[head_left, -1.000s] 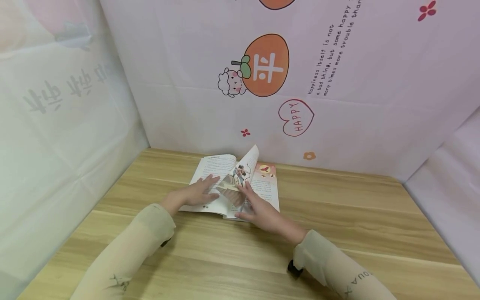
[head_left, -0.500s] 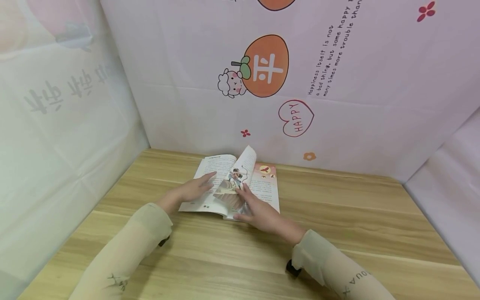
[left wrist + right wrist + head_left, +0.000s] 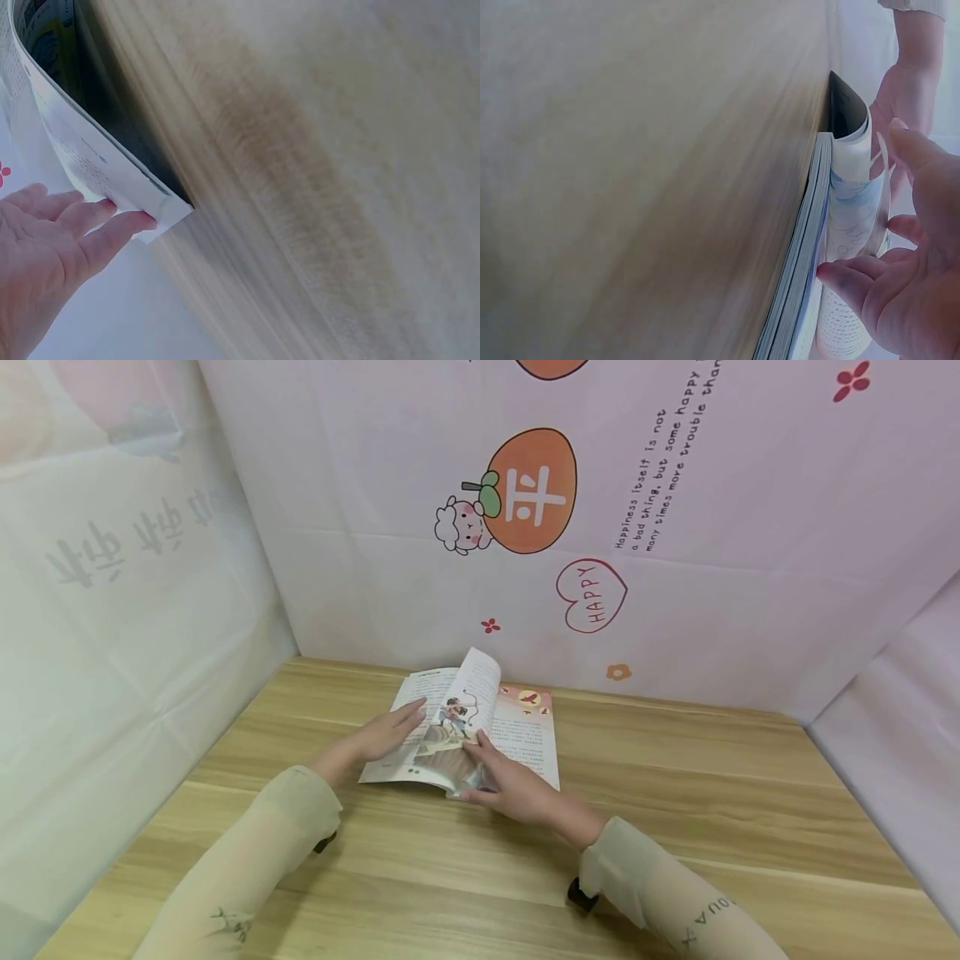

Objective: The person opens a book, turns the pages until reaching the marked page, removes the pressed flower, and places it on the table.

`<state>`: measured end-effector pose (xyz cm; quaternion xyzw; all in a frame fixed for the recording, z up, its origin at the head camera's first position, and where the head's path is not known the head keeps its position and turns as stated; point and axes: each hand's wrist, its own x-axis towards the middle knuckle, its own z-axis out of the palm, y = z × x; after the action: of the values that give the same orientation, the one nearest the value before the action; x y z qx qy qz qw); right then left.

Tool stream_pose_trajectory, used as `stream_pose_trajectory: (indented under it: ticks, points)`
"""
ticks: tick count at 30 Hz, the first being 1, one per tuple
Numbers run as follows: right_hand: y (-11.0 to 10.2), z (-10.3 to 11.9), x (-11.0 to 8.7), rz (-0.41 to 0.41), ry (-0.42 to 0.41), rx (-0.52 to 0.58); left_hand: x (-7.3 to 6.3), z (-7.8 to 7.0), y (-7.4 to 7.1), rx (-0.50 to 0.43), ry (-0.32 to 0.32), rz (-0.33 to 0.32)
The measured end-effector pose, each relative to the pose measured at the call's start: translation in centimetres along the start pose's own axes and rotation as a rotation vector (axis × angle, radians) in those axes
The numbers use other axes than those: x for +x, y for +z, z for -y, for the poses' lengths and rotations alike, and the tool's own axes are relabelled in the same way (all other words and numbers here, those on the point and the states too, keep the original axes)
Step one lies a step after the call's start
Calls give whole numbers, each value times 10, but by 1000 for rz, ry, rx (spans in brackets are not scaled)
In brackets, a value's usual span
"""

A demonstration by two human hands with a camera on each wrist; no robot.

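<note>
An open book (image 3: 522, 760) lies on the table, its left pages bowed upward and its right pages flat. One leaf with a picture of an archer (image 3: 459, 714) stands raised and curled over the middle, leaning left. My left hand (image 3: 381, 737) rests on the left page with fingers extended; in the left wrist view its fingertips touch the page near the book's corner. My right hand (image 3: 517, 785) is at the lower part of the raised leaf, fingers loosely spread and touching it. The right wrist view shows that hand (image 3: 922, 262) beside the page stack (image 3: 799, 262).
The wooden table (image 3: 712, 777) extends right of the book and toward the person. Behind it hangs a printed white cloth (image 3: 735, 635) close to the book's far edge. Another white cloth (image 3: 135, 652) borders the left side.
The raised archer leaf has swung from right to left over the book's middle. My left hand has drawn back slightly left; the right hand has moved slightly left.
</note>
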<state>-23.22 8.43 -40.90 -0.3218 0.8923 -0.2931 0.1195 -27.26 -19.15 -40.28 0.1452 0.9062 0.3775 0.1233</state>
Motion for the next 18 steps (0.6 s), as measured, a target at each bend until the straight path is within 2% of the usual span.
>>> stream_pose_trajectory:
  ticks: [3,10,18]
  points:
    - [2,-1,2,1,-19,-15,0,1,1,-7,-5,1]
    - [3,2,3,18,-63,-20,2,2,2,54,12,-10]
    - [6,8,4,47,-51,-18,4,2,4,99,45,-26]
